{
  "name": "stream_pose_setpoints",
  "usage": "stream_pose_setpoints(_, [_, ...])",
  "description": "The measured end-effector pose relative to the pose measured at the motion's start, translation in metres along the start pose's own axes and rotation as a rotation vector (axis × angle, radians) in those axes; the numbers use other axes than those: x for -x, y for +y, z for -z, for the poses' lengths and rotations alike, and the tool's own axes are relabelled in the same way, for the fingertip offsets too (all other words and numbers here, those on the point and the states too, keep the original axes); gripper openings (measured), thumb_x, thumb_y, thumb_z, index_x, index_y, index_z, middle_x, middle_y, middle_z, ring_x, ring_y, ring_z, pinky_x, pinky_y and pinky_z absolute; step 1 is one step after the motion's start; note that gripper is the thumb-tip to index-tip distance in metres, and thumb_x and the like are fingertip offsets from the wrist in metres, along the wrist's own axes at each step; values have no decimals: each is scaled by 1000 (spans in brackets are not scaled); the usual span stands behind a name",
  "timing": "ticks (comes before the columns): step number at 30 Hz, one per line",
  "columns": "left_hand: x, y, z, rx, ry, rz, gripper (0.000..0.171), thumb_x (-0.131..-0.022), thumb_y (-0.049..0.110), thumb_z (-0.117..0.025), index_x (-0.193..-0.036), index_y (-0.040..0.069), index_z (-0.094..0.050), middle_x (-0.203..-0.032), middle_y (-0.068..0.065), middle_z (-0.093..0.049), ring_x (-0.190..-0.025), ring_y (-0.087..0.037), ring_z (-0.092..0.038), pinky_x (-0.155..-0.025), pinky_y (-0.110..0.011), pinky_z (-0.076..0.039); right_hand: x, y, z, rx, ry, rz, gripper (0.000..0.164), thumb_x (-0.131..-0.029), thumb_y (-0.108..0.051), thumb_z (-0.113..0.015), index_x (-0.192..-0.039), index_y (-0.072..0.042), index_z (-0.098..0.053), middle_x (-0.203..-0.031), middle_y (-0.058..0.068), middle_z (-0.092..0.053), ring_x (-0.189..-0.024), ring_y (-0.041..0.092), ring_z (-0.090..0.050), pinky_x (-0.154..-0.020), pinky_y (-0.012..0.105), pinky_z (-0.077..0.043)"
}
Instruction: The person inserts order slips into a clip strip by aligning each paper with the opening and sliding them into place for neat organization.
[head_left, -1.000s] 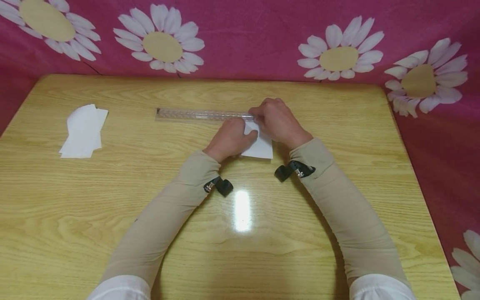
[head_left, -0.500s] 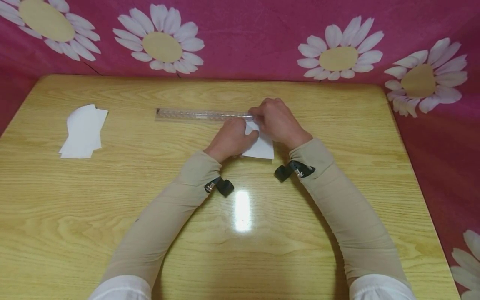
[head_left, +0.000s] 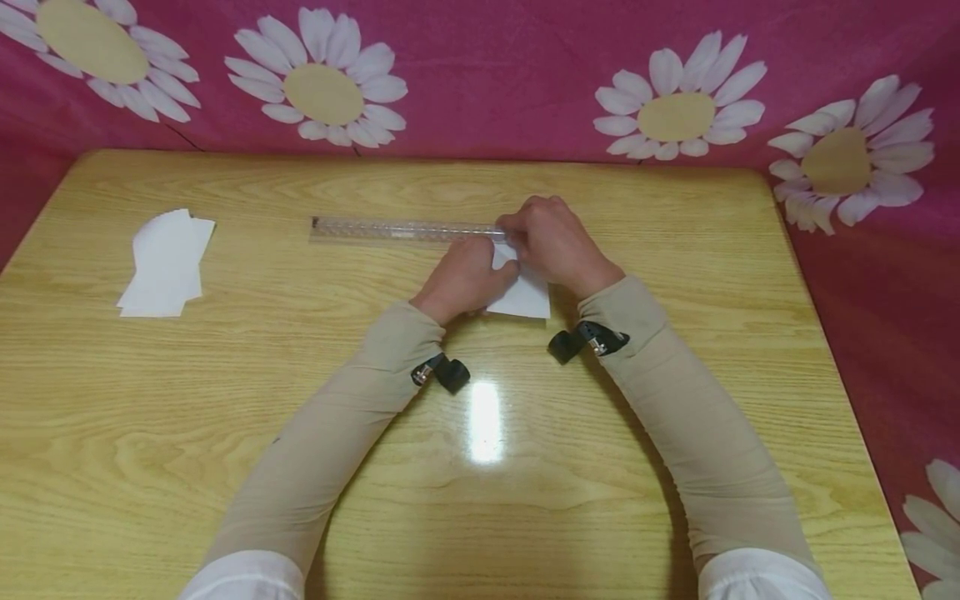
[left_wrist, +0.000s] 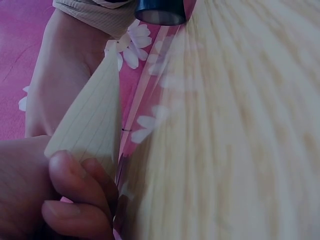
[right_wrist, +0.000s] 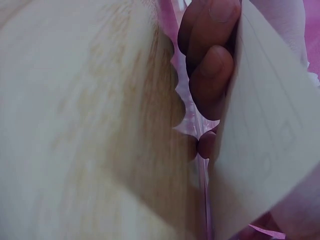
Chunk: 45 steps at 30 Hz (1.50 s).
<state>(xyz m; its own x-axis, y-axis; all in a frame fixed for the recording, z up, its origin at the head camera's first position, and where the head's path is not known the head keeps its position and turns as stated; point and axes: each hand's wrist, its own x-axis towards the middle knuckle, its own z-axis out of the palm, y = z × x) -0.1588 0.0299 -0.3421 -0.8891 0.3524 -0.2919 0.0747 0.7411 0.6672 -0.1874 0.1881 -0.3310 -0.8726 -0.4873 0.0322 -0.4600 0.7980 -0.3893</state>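
Left hand (head_left: pixel 463 277) with fingers curled, pinching a white paper sheet (head_left: pixel 527 298) between thumb and fingers; the right hand (head_left: pixel 561 246), also curled, pinches the same sheet from the other side. Faintly lined, it tilts up off the wood-grain table (head_left: pixel 600 467). A transparent ruler (head_left: pixel 390 231) reaches both hands. Well apart, at the table's far left, overlapping white papers (head_left: pixel 163 267) lie flat.

Pink floral cloth (head_left: pixel 495 75), wood-grain table (head_left: pixel 480 517), glare (head_left: pixel 485 422)
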Motion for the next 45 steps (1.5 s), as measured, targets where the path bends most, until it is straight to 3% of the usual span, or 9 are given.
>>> stream_pose_setpoints(15, [-1, 1, 0, -1, 0, -9, 29, -104, 31, -54, -88, 7, -61, -55, 0, -56, -42, -12, -49, -41, -26, -38, 0, 1, 0, 3, -5, 4, 31, -98, -4, -60, -126, -7, -73, -102, 18, -77, -104, 34, -66, -104, 46, -44])
stream_pose_setpoints(45, [-3, 5, -4, -2, 4, -33, 30, -104, 30, -55, -93, 4, -65, -52, 0, -55, -40, -12, -50, -43, -25, -39, 0, 0, 1, 10, -1, 6, 32, -96, -2, -61, -125, -6, -74, -103, 18, -77, -103, 34, -67, -105, 47, -45])
